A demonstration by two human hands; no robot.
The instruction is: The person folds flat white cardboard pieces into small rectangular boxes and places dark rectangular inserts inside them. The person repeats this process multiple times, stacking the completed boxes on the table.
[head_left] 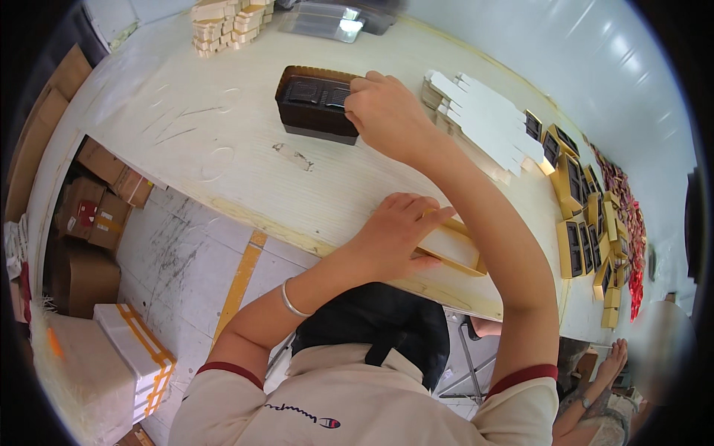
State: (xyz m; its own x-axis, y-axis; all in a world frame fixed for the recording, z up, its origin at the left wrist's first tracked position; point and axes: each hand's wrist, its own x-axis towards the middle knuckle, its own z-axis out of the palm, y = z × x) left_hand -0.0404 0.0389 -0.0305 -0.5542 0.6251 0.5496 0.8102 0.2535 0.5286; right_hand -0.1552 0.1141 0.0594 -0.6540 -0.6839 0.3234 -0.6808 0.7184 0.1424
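Note:
My left hand grips the near-left end of a shallow open gold box, thumb on one side and fingers on the other. The box lies at the table's front edge with its pale inside facing up; my right forearm passes over part of it. Farther out, my right hand is closed at the right end of a stack of black plastic trays. Its fingers pinch the rim there, and the fingertips are partly hidden. The topmost tray shows moulded compartments.
White flat cartons are piled right of the stack. Gold boxes with black trays crowd the table's right side, beside red packets. Cream-coloured pieces stand stacked at the far left. Another person's hand shows at lower right.

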